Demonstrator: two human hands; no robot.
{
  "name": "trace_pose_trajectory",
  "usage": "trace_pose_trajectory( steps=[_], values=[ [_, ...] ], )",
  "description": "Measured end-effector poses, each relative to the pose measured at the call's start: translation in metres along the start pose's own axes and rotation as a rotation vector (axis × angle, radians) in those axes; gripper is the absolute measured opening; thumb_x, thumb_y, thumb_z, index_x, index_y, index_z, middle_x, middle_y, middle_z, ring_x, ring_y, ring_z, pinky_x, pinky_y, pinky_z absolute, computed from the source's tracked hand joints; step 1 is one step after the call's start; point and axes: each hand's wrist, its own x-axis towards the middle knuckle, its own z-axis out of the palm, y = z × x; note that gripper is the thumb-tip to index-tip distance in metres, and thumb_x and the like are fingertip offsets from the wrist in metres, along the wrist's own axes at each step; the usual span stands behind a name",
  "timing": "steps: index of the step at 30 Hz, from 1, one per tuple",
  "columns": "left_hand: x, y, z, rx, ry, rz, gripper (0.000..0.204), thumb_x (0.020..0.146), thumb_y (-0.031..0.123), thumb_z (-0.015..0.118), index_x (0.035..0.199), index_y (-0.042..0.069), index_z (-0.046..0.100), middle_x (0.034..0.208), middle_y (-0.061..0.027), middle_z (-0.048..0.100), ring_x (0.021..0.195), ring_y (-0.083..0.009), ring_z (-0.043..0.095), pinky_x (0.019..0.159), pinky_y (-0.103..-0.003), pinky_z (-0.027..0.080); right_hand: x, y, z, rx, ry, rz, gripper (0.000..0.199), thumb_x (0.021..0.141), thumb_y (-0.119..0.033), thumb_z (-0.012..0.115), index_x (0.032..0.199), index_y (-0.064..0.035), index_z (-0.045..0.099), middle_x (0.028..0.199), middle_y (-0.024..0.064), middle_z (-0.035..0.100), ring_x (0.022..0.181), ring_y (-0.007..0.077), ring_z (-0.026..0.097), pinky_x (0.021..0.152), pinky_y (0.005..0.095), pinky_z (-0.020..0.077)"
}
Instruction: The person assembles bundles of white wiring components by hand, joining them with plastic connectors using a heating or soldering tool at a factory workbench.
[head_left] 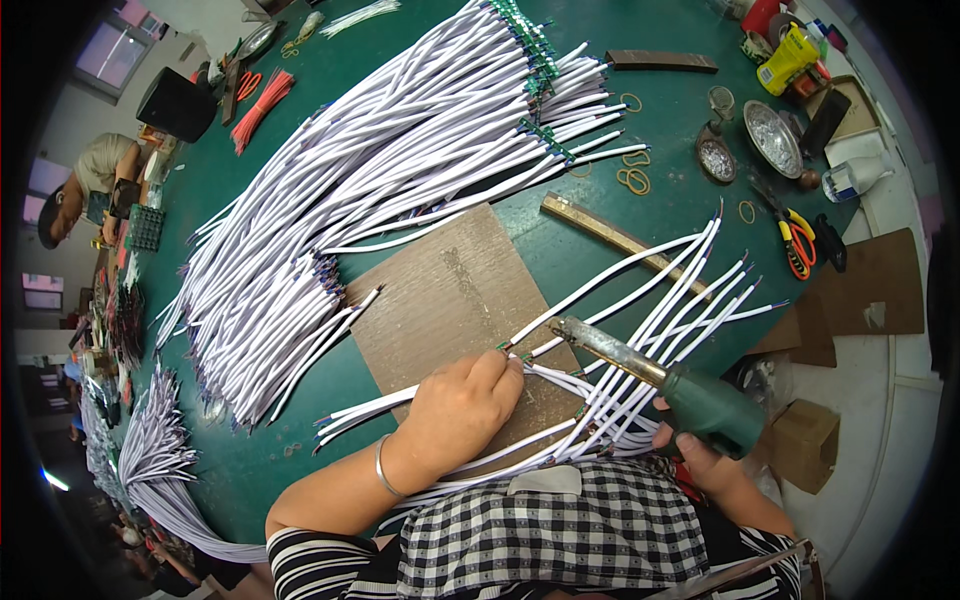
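My left hand (465, 400) is closed in a pinch over a brown board (450, 290), its fingertips at the stripped end of a white cable (600, 272) beside a tiny green circuit board (503, 346). My right hand (695, 455) grips a soldering iron with a green handle (715, 408); the handle hides some of its fingers. The iron's metal barrel (612, 350) points up and left, its tip just right of my left fingertips. Several more white cables (625, 405) with coloured wire ends cross under the iron and toward my lap.
A large pile of white cables (330, 180) covers the green table (680, 105). A metal bar (600, 232) lies behind the board. At right are pliers (797, 245), a metal dish (772, 140) and a yellow bottle (788, 60). Another person (95, 170) sits far left.
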Motion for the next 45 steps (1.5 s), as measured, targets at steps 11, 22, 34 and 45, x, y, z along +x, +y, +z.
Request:
trace_pose_trajectory(
  steps=[11,22,34,45],
  values=[
    [-0.002,-0.002,0.004,-0.080,0.068,-0.050,0.024,0.071,0.006,0.062,0.095,0.004,0.061,0.080,-0.0077,0.056,0.065,-0.0221,0.059,0.053,-0.032,0.050,0.005,0.008,0.003,0.259,0.134,0.000,0.061,0.083,-0.039,0.060,0.124,0.0033,0.045,0.088,0.0105,0.062,0.079,0.0180,0.059,0.071,0.0304,0.0488],
    [-0.006,-0.003,0.011,-0.295,0.307,0.048,0.026,0.066,-0.001,0.068,0.091,0.006,0.061,0.080,-0.0081,0.061,0.067,-0.0233,0.060,0.056,-0.032,0.048,-0.004,0.030,-0.012,-0.153,-0.221,-0.185,0.047,0.084,-0.014,0.058,0.125,0.0045,0.041,0.112,0.0141,0.057,0.101,0.0191,0.057,0.087,0.0321,0.0451],
    [0.006,0.015,0.011,-0.703,0.116,-0.338,0.016,0.081,0.004,0.061,0.096,0.001,0.065,0.084,-0.0128,0.063,0.076,-0.0262,0.060,0.069,-0.033,0.047,0.014,0.021,0.010,0.364,0.298,-0.128,0.073,0.077,-0.037,0.061,0.132,0.0034,0.036,0.116,0.0153,0.056,0.106,0.0215,0.052,0.094,0.0351,0.0391],
    [0.009,0.023,0.004,-0.446,-0.015,0.082,0.026,0.070,0.005,0.066,0.095,0.008,0.066,0.088,-0.0071,0.059,0.080,-0.0278,0.055,0.071,-0.037,0.044,0.016,0.038,0.024,0.829,0.073,-0.024,0.063,0.078,-0.019,0.060,0.134,-0.0011,0.036,0.133,0.0172,0.043,0.125,0.0328,0.042,0.106,0.0471,0.0282]
  ],
)
